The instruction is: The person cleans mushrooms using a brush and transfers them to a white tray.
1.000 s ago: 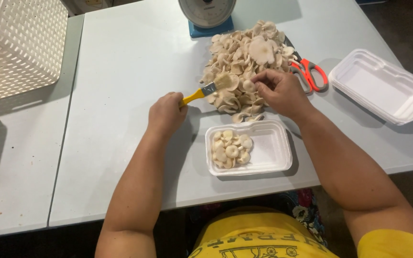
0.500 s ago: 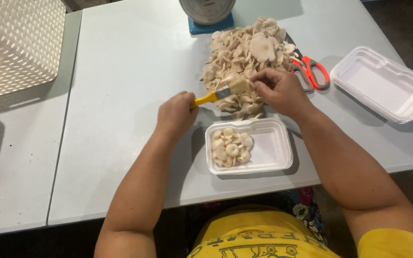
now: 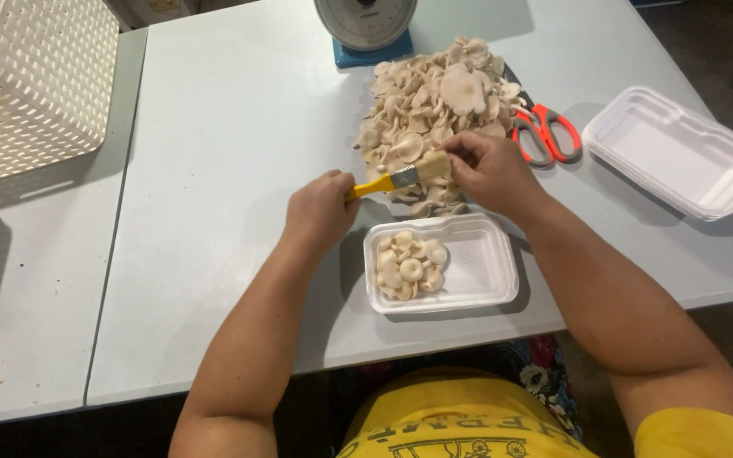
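The left hand [image 3: 320, 212] gripped a yellow-handled brush [image 3: 396, 179], brushing a mushroom pinched in the right hand [image 3: 489, 170] beside the foam tray [image 3: 485, 271]; next it likely belonged there

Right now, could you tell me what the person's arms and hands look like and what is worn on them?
Both arms are bare from the upper arm down. The left hand and right hand wear no gloves, and no rings, watch or bracelets are visible. A yellow short-sleeved shirt with dark print covers the torso; its right sleeve edge shows at the bottom corner.
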